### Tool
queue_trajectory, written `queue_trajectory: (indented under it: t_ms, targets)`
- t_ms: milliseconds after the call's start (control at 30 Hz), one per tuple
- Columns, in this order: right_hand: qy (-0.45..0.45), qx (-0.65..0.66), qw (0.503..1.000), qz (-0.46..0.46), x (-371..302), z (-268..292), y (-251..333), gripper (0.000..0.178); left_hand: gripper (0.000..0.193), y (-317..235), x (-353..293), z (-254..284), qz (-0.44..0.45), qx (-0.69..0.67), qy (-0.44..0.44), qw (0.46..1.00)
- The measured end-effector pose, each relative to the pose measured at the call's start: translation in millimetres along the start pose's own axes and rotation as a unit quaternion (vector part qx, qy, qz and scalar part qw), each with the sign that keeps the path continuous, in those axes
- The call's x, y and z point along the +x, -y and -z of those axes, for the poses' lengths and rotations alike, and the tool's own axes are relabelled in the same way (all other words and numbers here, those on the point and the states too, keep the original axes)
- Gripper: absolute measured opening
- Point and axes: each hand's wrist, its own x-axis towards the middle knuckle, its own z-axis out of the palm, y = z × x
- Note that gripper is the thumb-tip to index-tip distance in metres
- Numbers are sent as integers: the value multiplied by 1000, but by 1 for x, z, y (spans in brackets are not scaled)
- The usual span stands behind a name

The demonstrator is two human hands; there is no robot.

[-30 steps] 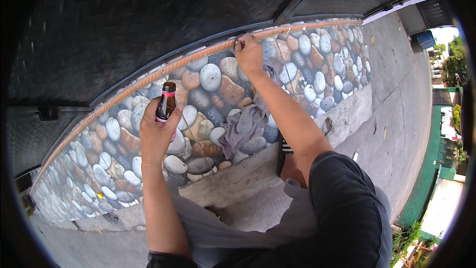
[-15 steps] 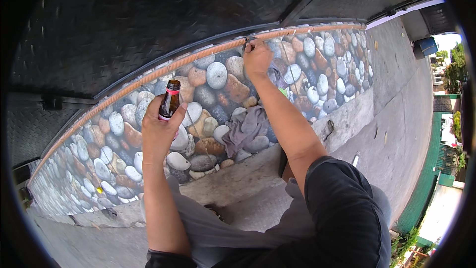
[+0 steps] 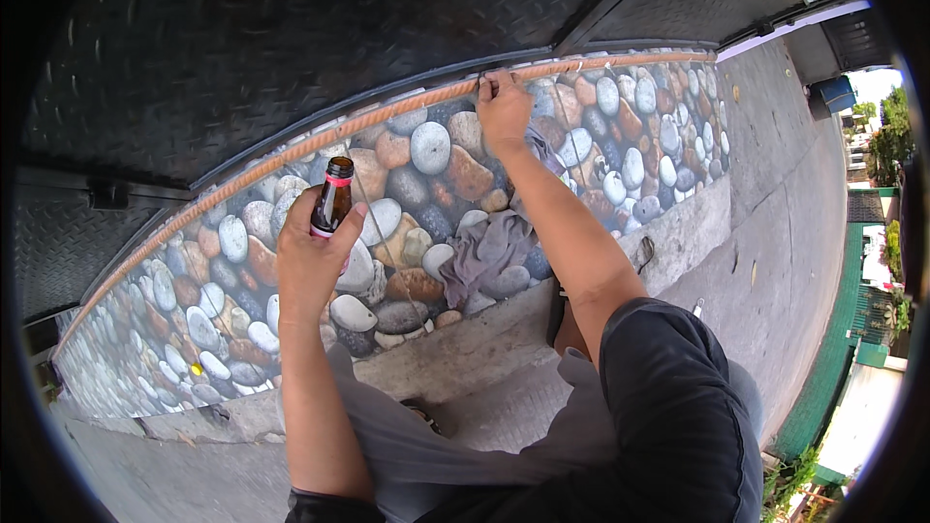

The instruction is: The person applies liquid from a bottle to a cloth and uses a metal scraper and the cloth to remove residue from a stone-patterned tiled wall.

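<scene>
My left hand point(image 3: 312, 257) is wrapped round a small brown glass bottle point(image 3: 334, 199) with a red band at its neck. The bottle stands nearly upright, its mouth uncovered. Farther off, my right hand point(image 3: 505, 111) has its fingertips pinched together at an orange-brown ribbed rod point(image 3: 417, 101). Whatever they pinch is too small or hidden to name. The rod runs along the top edge of a pebble-patterned surface point(image 3: 431, 147), just below a black metal gate point(image 3: 320, 39).
A crumpled grey cloth point(image 3: 487, 254) lies on the pebble pattern between my arms. Another greyish cloth point(image 3: 542, 150) is partly hidden by my right forearm. A concrete ledge point(image 3: 484, 339) borders the pattern on my side. Grey pavement point(image 3: 775, 232) stretches off to the right.
My right hand has shifted very slightly along the rod, and a dark bit seen at its fingertips before no longer shows. My left hand keeps the bottle in nearly the same place.
</scene>
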Motion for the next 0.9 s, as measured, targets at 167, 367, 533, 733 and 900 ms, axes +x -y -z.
queue_trajectory:
  t_ms: [167, 367, 533, 733, 900]
  targets:
    - [-15, -44, 997, 67, -6, 0, 7, 5, 37, -2, 2, -1, 24, -12, 22, 999]
    - [0, -59, 997, 47, -3, 3, 6, 6, 35, -3, 0, 1, -11, 7, 3, 1000]
    - [-4, -88, 995, 39, -9, -1, 6, 9, 33, -7, -1, 7, 17, -23, 17, 999]
    - [-10, -95, 990, 102, -11, 7, 3, 8, 34, -1, -2, 12, 16, -30, 10, 999]
    - [-6, -86, 996, -19, -10, 0, 12, 9, 37, 8, 4, 4, 0, -10, 4, 1000]
